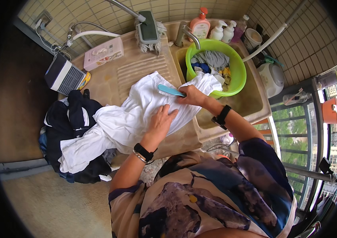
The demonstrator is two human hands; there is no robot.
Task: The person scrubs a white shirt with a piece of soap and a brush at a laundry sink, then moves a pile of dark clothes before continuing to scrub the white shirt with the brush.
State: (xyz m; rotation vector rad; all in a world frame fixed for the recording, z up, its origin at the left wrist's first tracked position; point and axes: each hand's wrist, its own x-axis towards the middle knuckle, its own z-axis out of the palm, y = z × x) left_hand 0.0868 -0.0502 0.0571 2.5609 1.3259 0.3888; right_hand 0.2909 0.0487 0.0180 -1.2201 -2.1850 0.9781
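My right hand (192, 95) is closed around the handle of a blue scrubbing brush (170, 89), whose white bristles face down on a white cloth garment (121, 125). Flat on the same garment, just left of the brush, rests my left hand (160, 120), fingers slightly apart and gripping nothing visible. The garment lies across the ribbed washboard (144, 67) of a stone laundry sink. One end reaches over the rim of a green plastic basin (241, 76); the other lies on a dark pile of clothes (63, 119) at the left. Grey, blue and yellow clothes (213, 61) are inside the basin.
A metal faucet (190, 34) arches over the basin's rim. Behind it stand an orange pump bottle (200, 26) and two white pump bottles (223, 30). A mop head (149, 29), a pink box (103, 53) and a small air cooler (66, 74) line the counter's back and left.
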